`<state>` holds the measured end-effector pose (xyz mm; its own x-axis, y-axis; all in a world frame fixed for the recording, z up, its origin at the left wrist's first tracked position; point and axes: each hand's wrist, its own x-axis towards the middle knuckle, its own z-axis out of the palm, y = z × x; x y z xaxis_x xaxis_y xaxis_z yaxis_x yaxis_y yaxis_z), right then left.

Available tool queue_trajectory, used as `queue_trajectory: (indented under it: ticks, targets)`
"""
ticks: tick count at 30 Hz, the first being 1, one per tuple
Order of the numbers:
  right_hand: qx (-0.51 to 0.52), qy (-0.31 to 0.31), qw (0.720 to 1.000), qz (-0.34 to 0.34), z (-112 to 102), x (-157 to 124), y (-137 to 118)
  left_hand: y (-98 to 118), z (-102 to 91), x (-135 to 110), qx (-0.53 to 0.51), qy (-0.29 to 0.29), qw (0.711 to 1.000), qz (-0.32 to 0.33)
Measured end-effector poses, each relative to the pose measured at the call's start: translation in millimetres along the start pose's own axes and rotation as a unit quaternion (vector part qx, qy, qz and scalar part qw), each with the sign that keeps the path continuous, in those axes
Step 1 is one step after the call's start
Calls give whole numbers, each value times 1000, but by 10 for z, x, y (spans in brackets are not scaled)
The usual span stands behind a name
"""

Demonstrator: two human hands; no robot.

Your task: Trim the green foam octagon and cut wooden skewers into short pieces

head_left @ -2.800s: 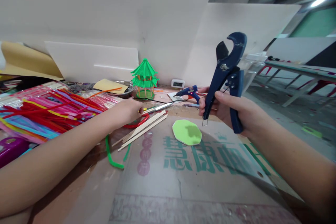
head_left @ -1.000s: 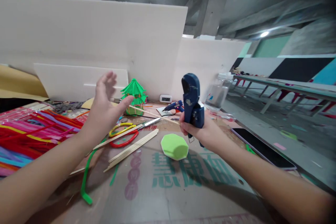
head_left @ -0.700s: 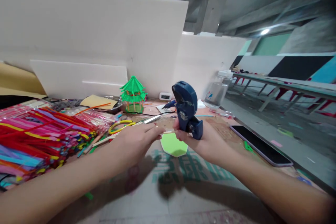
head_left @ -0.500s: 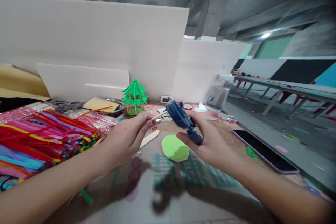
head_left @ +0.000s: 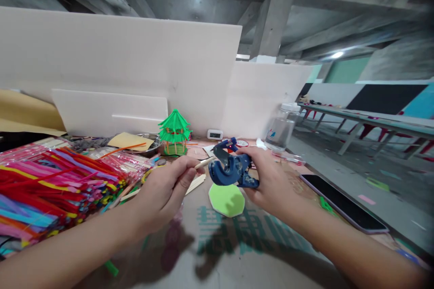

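Observation:
My left hand (head_left: 169, 187) pinches a thin pale wooden stick (head_left: 205, 161), its free end pointing right. That end reaches the jaws of a blue pipe cutter (head_left: 230, 167); whether they touch I cannot tell. The cutter's hooked jaw and blade are apart, and my right hand (head_left: 269, 176) is wrapped around its handles. Below the cutter, a light-green octagonal piece (head_left: 226, 201) lies on the cardboard-covered table. Several more wooden sticks (head_left: 195, 184) lie just behind my left fingers. A small green pagoda model (head_left: 175, 133) stands farther back.
Bundles of colourful pipe cleaners (head_left: 57, 185) fill the left side. A phone (head_left: 342, 202) lies at the right edge, with a clear plastic bottle (head_left: 280, 128) behind it. A small digital timer (head_left: 214, 134) stands before the white boards (head_left: 129, 63). A metal bowl (head_left: 154, 144) sits back left.
The pipe cutter has turned in my right hand, so its hooked jaw now faces left and its opening shows. The stick's end is close to the jaws. The view has tilted slightly upward.

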<state>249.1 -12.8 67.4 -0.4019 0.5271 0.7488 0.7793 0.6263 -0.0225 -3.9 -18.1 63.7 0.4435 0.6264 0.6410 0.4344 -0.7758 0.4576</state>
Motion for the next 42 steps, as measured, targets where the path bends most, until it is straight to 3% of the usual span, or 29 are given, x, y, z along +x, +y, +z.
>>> queue_trajectory:
  ticks: [5, 11, 16, 29, 33, 39, 42]
  targets:
    - [-2, -5, 1000, -4, 1, -2, -5, -23, 14, -16, 5, -2, 1000, 24]
    - [1, -32, 999, -12, 22, -35, -12, -9, 55, -32, 6, -80, 996, 29]
    - [15, -34, 999, -27, 23, -62, -19, 21, 78, -61, 2, -74, 995, 65]
    - [-14, -73, 996, -41, -65, -25, -41, -7, 63, -72, -14, -105, 994, 32]
    - [-44, -76, 993, -74, -70, -32, -42, -4, 94, -106, -50, -81, 995, 16]
    - [-59, -88, 990, -90, -11, -98, -75, 205, 119, -75, -187, -42, 981, -18]
    - [-55, -74, 991, -92, 10, -78, -65, 217, 99, -57, -194, -19, 981, -20]
